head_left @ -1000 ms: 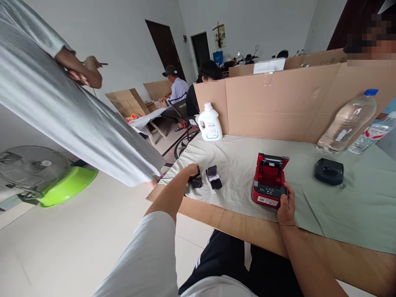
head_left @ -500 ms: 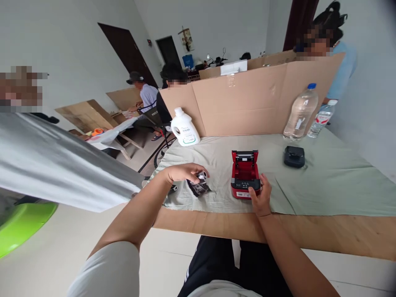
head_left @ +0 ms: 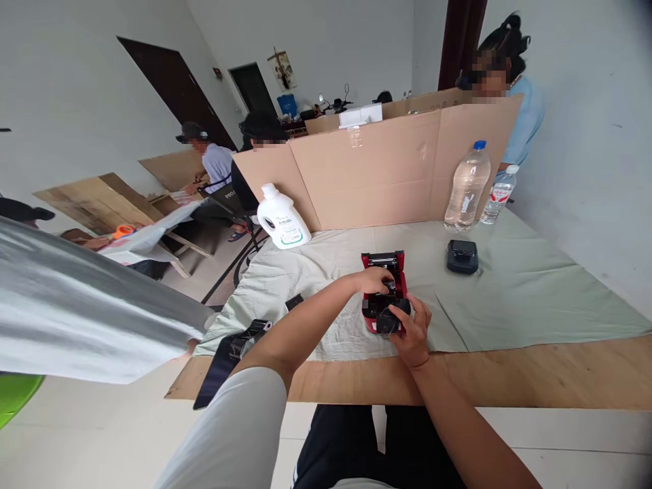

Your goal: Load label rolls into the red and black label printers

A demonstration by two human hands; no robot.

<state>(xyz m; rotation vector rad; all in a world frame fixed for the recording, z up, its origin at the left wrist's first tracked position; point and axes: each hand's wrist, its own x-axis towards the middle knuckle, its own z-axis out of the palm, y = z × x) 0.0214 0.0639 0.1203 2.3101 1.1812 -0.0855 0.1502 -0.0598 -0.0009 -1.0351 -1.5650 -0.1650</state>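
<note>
A small red and black label printer [head_left: 365, 324] stands on the cloth with its lid raised. My left hand [head_left: 374, 280] reaches into its open bay, fingers closed on a dark roll [head_left: 390, 288] mostly hidden by the fingers. A glossy black strip [head_left: 387, 323] hangs over the printer's front. My right hand [head_left: 415, 333] grips the printer's front right corner, fingertips at this strip. Another dark roll with a long loose tail [head_left: 221, 363] lies left, partly behind my left forearm, beside a small black piece [head_left: 294, 302].
A cardboard screen [head_left: 371, 176] stands behind the cloth. Before it are a white jug [head_left: 283, 217], a large bottle [head_left: 467, 190], a smaller bottle [head_left: 499, 195] and a black device [head_left: 462, 257]. The wooden table edge [head_left: 509, 373] runs in front. Several people sit beyond.
My left hand has moved right, bringing the dark roll from the cloth into the printer's bay. The black strip now covers the printer's front panel. The view has shifted slightly.
</note>
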